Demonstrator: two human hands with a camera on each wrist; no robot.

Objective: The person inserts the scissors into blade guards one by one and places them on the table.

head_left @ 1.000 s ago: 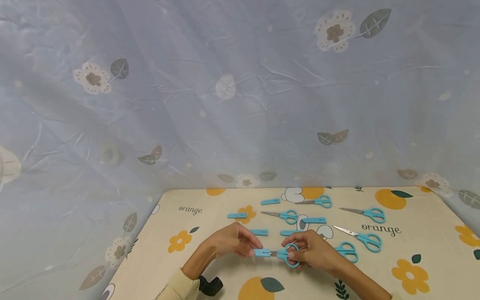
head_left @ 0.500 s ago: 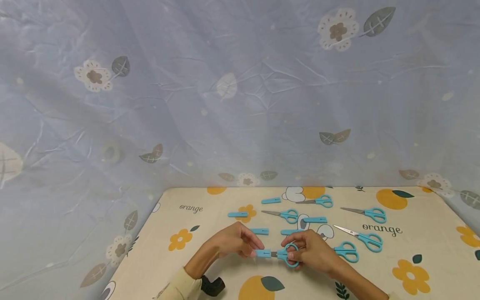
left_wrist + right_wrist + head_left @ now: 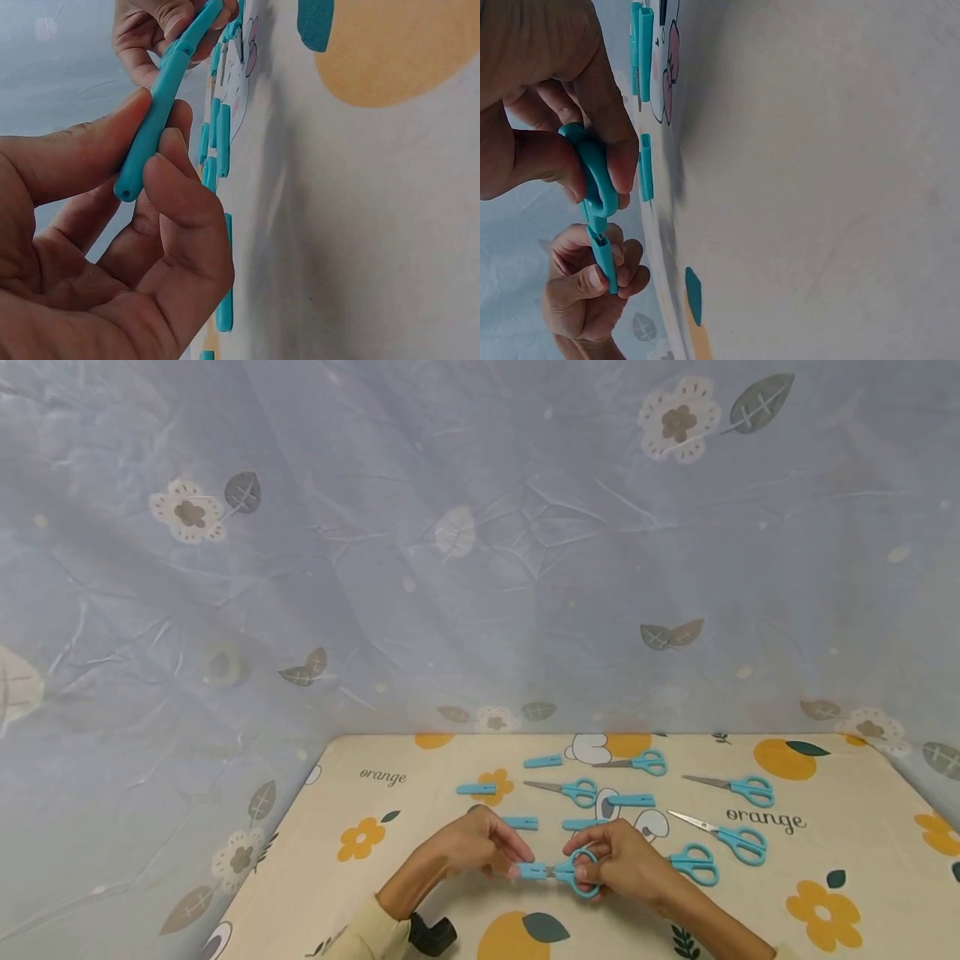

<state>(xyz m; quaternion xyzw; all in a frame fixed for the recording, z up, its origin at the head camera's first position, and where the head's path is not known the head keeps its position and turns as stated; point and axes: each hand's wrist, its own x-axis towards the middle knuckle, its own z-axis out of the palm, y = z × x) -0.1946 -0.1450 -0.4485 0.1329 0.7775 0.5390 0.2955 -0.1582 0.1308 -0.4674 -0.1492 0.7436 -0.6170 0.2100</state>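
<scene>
My left hand (image 3: 480,847) pinches a light-blue blade cover (image 3: 532,871) between thumb and fingers. Its open end sits over the blades of a pair of scissors (image 3: 564,870), so the tips are hidden and a short strip of metal shows before the handles. The blue handle loops are gripped by my right hand (image 3: 626,864), as the right wrist view also shows with the handles (image 3: 600,180) between thumb and fingers. In the left wrist view the cover (image 3: 154,127) lies in line with the scissors. Both hands hold them above the tablecloth.
Several uncovered scissors lie behind and to the right, among them one pair (image 3: 741,843) with blades pointing left. Loose blue covers (image 3: 476,789) lie scattered across the patterned tablecloth (image 3: 420,927). A black curved object (image 3: 432,935) shows by the left sleeve. A patterned sheet (image 3: 480,568) hangs behind.
My left hand and the cover have shifted right towards the handles, and the bare strip of blade has become shorter. The right hand has stayed nearly in place.
</scene>
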